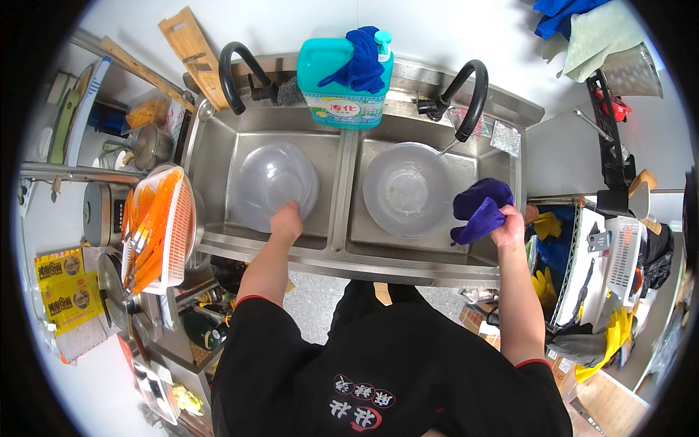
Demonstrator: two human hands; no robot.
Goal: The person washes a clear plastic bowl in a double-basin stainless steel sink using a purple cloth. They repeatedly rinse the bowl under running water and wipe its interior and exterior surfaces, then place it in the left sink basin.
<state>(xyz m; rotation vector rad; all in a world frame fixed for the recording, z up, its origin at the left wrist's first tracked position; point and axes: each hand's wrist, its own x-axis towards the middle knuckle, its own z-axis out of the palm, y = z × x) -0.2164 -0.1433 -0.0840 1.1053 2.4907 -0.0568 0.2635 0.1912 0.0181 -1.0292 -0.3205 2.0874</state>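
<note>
My left hand [287, 220] reaches into the left sink basin, at the near rim of a translucent plastic bowl [274, 183]; whether its fingers grip the bowl cannot be told. Bunched in my right hand [508, 226], a purple cloth [483, 210] hangs over the right side of the right basin. Another translucent bowl [409, 190] sits in that basin below the black faucet [474, 98], and a thin stream of water runs down at its far right rim.
A teal detergent jug [344, 82] with a blue cloth [363, 60] on it stands behind the divider. A second black faucet [232, 76] arches over the left basin. Left of the sink, a white basket [177, 235] holds orange-handled utensils. A metallic scouring pad [505, 139] lies at the back right.
</note>
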